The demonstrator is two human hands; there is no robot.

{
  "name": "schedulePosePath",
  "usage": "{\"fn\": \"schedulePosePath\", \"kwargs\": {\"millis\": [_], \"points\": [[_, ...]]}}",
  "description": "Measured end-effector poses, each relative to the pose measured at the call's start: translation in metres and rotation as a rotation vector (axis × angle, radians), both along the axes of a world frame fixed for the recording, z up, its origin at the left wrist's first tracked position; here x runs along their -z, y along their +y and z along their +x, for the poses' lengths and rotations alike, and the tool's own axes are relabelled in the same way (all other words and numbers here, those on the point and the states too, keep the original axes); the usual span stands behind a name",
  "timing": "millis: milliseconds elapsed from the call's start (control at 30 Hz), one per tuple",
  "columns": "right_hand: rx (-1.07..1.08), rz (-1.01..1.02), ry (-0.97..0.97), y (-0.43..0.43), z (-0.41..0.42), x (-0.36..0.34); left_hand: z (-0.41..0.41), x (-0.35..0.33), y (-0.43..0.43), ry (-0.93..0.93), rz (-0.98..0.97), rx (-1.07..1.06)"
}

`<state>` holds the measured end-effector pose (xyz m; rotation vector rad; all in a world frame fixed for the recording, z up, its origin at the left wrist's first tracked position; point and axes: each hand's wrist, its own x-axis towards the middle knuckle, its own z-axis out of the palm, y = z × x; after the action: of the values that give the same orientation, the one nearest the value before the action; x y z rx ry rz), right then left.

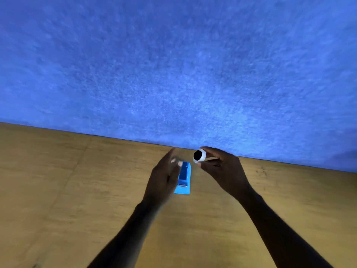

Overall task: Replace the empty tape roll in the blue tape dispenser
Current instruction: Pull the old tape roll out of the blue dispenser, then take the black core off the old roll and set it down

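Head camera view, looking down at a person's two bare forearms reaching forward over a tan wooden tabletop (77,190) with faint grain lines. Near the middle of the tabletop, close to its far edge, lies a small bright blue plastic tape dispenser (184,180), flat on its base, its long side running from the near edge toward the far edge, with a pale strip across its nearer end. The left hand (164,178) is just beside the dispenser on its left, blurred, with the fingers stretched out straight and loosely spread and nothing held in them. One fingertip lies over the dispenser's far end, and the blur makes it impossible to tell whether it touches the plastic. The right hand (224,169) is raised just to the right of the dispenser's far end. Its thumb and curled fingers pinch a small white roll with a black centre (199,156), and the roll's round end faces the camera. The roll is held in the air, clear of the dispenser and near the tabletop's far edge. Beyond that edge, a blue fuzzy-textured surface (173,64) fills the whole upper half of the picture.
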<state>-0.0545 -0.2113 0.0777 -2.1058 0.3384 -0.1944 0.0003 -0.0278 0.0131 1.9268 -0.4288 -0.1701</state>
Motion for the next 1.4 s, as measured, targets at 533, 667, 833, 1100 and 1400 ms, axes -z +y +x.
{"fn": "schedulePosePath", "kwargs": {"millis": [533, 667, 833, 1100, 1400], "points": [[-0.036, 0.264, -0.054, 0.01, -0.034, -0.11, -0.027, -0.167, -0.036, 0.73, -0.641, -0.073], [-0.02, 0.457, -0.078, 0.01, -0.038, -0.138, -0.03, -0.192, -0.041, 0.668, -0.621, -0.064], [0.07, 0.512, -0.113, 0.006, -0.039, -0.173, -0.028, -0.221, -0.05, 0.623, -0.624, 0.006], [0.157, 0.5, -0.159, 0.002, -0.041, -0.198, -0.031, -0.245, -0.057, 0.611, -0.581, -0.02], [0.171, 0.486, -0.211, 0.011, -0.042, -0.212, -0.039, -0.263, -0.051, 0.465, -0.539, -0.037]]}}
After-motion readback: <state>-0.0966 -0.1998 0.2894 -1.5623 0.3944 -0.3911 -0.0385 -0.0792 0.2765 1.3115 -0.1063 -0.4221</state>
